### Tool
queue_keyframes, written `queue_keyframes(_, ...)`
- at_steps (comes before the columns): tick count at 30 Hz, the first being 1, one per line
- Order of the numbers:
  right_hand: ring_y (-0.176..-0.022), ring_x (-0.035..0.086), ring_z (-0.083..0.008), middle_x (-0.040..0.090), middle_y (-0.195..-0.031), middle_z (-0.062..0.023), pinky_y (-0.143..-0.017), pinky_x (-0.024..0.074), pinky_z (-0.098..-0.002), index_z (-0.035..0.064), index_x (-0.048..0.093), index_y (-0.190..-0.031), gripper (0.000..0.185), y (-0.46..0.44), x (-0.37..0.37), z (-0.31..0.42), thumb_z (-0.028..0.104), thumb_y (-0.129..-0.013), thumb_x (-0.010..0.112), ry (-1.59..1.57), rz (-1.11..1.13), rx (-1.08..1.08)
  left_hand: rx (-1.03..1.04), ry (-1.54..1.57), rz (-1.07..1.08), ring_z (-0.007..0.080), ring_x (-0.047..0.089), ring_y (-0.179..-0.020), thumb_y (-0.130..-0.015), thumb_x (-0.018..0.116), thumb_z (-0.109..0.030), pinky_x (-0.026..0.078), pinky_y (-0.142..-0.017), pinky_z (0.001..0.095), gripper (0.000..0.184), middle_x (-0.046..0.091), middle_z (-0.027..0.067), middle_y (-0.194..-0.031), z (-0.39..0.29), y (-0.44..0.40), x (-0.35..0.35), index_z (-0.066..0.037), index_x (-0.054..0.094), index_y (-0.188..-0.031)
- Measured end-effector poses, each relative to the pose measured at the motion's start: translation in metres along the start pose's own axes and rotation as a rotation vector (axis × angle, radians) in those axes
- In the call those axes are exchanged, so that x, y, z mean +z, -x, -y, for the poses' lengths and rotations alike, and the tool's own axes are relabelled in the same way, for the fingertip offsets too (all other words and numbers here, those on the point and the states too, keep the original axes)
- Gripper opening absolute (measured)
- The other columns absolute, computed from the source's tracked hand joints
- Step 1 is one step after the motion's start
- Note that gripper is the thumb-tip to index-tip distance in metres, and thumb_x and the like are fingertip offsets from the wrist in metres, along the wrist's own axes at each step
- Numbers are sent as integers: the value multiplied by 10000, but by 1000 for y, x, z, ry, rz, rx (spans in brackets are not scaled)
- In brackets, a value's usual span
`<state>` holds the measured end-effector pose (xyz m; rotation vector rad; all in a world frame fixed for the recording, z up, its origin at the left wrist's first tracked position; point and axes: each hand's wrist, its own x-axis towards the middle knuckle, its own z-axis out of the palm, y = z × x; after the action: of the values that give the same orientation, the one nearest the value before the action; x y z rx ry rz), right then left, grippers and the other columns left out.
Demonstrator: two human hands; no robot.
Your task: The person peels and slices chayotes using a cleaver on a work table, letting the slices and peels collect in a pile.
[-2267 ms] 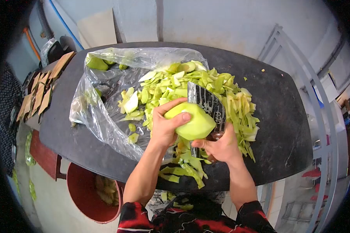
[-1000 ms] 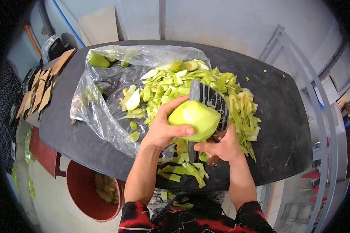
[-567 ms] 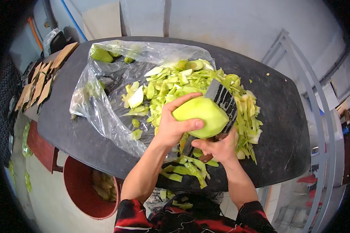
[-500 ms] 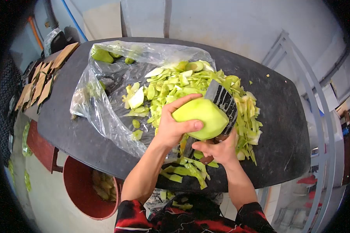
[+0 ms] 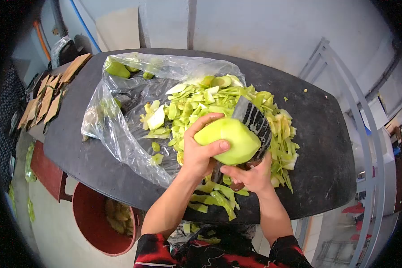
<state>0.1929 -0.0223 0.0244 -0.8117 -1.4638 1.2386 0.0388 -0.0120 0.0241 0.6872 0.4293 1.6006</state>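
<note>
My left hand point(image 5: 200, 149) is wrapped around a peeled green mango point(image 5: 230, 142), with its thumb on the near side. In my right hand point(image 5: 253, 176) is a broad-bladed knife point(image 5: 259, 125), its dark blade wet with pale streaks. The blade stands against the far right side of the mango, partly hidden by it. A little of the brown handle shows under my right fingers. Beneath both hands a large heap of green peelings point(image 5: 196, 102) spreads over a clear plastic bag point(image 5: 125, 138) and the table. Longer strips of peel point(image 5: 221, 201) lie near the front edge.
Several unpeeled green mangoes point(image 5: 117, 69) lie in the bag's far left corner. The dark table point(image 5: 321, 147) has a curved edge. A red bucket point(image 5: 87, 219) with pale pieces inside stands on the floor at left. Grey metal railing point(image 5: 370, 147) runs along the right.
The mango, knife and both hands have shifted only slightly. My right hand has moved a little lower relative to the mango, and the view has tilted slightly. Both grips stay the same.
</note>
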Motion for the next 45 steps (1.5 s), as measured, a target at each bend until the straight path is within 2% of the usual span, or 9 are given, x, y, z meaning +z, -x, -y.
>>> queue_keyframes(4, -485, 534, -83, 653, -778, -56, -402, 409, -240, -2, 573, -1134, 517, 0, -6, 14, -106, -688, 812, -9, 99, 158, 39, -115, 18, 180, 657, -942, -629, 869, -13, 544, -864, 331, 656, 678, 118, -1060, -5, 1, -5, 39, 596, -1224)
queue_keyframes(7, -491, 551, -57, 672, -756, -25, -427, 431, -236, -10, 633, -1037, 426, 0, -16, 25, 74, -696, 875, 74, 128, 223, -11, -231, 28, 202, 666, -948, -568, 915, -157, 552, -872, 347, 752, 672, 118, -1080, -8, 2, -4, 27, 603, -1227)
queue_keyframes(10, -498, 553, -58, 672, -756, -21, -424, 428, -239, -1, 639, -1037, 427, 1, -13, 25, 78, -696, 882, 6, 88, 140, 1, -187, 72, 181, 661, -931, -617, 877, -14, 546, -859, 328, 655, 678, 120, -1056, -8, 2, -3, 41, 604, -1209)
queue_keyframes(14, -534, 562, -51, 681, -776, -22, -456, 442, -237, -7, 645, -1052, 432, 7, 0, 9, 92, -705, 884, -44, -18, 176, 47, -60, -26, 187, 662, -927, -626, 876, -29, 547, -860, 332, 636, 678, 125, -1052, 3, 2, 0, 38, 609, -1198)
queue_keyframes(17, -501, 554, -97, 654, -782, -62, -410, 413, -245, -3, 552, -1143, 496, 5, -3, 5, -44, -730, 823, -51, 89, 110, 20, 60, -80, 194, 663, -923, -634, 871, -39, 550, -852, 337, 620, 678, 127, -1045, 1, 3, 2, 34, 611, -1192)
queue_keyframes(23, -492, 538, -82, 654, -771, -50, -407, 402, -241, -2, 552, -1153, 513, 4, -13, 18, -27, -725, 833, 10, 153, 138, 43, -64, -31, 193, 663, -920, -631, 869, -36, 556, -828, 338, 599, 679, 125, -1037, -4, 4, -4, 36, 626, -1173)
queue_keyframes(25, -489, 536, -79, 653, -762, -43, -404, 400, -242, 0, 562, -1139, 499, 4, -16, 22, -23, -723, 837, 111, 172, 166, 20, -136, -61, 212, 684, -872, -575, 902, -133, 577, -808, 355, 697, 688, 127, -1011, -6, 5, -1, 35, 612, -1186)
queue_keyframes(31, -484, 532, -74, 651, -745, -29, -400, 401, -244, 4, 588, -1073, 446, 3, -24, 28, -6, -713, 851, 115, 225, 172, -55, -206, -3, 220, 685, -876, -519, 920, -56, 575, -810, 361, 721, 692, 139, -1019, -11, 1, -9, 42, 622, -1169)
queue_keyframes(45, -509, 537, -65, 650, -751, -21, -415, 414, -246, 21, 606, -1043, 418, 2, -23, 37, -8, -708, 854, 131, 191, 194, -36, -201, 71, 170, 684, -887, -596, 887, 1, 565, -817, 320, 591, 707, 130, -1008, -18, 3, -6, 71, 652, -1133)
